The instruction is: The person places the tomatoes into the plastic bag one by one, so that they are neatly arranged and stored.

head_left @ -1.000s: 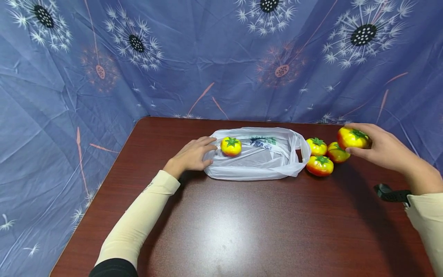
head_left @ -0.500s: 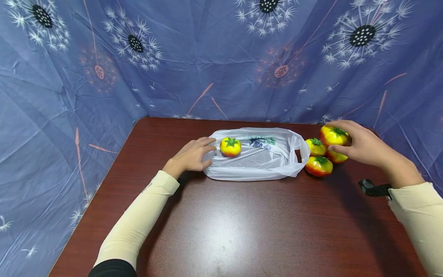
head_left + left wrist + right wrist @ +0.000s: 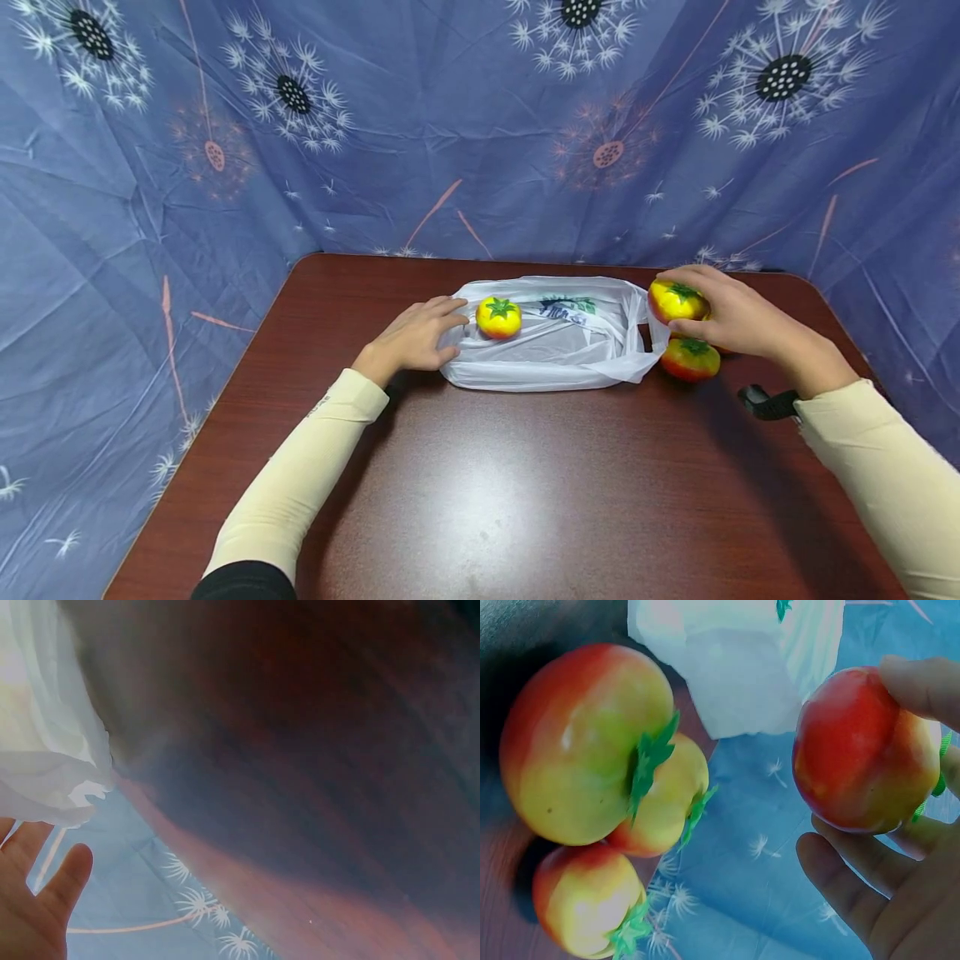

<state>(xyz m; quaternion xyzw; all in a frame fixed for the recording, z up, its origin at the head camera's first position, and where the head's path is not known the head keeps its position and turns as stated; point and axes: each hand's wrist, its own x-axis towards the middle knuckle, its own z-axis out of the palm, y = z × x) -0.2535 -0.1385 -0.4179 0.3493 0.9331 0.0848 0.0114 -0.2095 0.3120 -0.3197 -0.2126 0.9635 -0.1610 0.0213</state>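
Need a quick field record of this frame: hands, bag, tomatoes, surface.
left hand: fingers rest on the left rim of the bag, holding nothing
right hand: grips a held tomato above the bag's right handle
plastic bag: white, lying open on the table
tomato in bag: at the bag's left end, stem up
loose tomatoes: three on the table right of the bag, clustered
table: dark red-brown wood
backdrop: blue dandelion-print cloth
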